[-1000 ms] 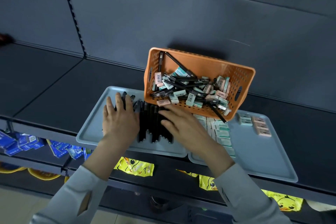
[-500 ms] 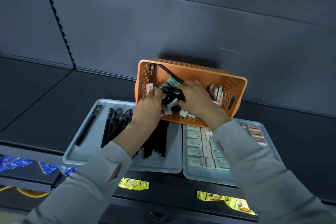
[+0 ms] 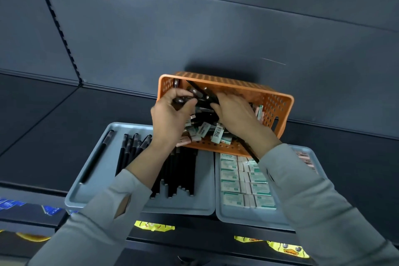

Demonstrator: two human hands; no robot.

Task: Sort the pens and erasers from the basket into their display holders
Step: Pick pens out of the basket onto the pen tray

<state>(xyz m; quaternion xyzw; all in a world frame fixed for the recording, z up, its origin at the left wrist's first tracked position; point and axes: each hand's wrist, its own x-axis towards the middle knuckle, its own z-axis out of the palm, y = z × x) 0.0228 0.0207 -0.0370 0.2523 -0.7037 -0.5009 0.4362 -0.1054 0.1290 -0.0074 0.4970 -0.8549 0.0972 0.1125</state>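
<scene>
1. Head view, hands: a second ago both hands lay flat on the laid-out black pens (image 3: pixel 179 175) just in front of the orange perforated plastic basket (image 3: pixel 280 101). Now both are inside it. The left hand (image 3: pixel 170 119) has its fingers curled round a few slim dark pens (image 3: pixel 183 100) at the basket's left end. The right hand (image 3: pixel 235 114) arches palm-down over the middle of the heap with its fingertips among the pens; I cannot tell whether it grips anything.

2. Head view, basket: it sits tipped toward the person on the dark shelf (image 3: pixel 43 127), as before. It holds a tangle of pens and small paper-wrapped erasers (image 3: pixel 205 133). One pen pokes over the front rim near the right wrist.

3. Head view, holders: just in front of the basket's left half, the pale grey plastic pen tray (image 3: pixel 95 179) carries the laid-out pens. In front of the basket's right half, the matching eraser tray (image 3: pixel 248 218) holds rows of green-labelled erasers (image 3: pixel 236 179).

4. Meaning: the squaring-up seems finished and a fresh pick has begun. The pens in the left hand probably go to the pen tray next. Plenty remains in the basket, so the sort looks roughly midway.
</scene>
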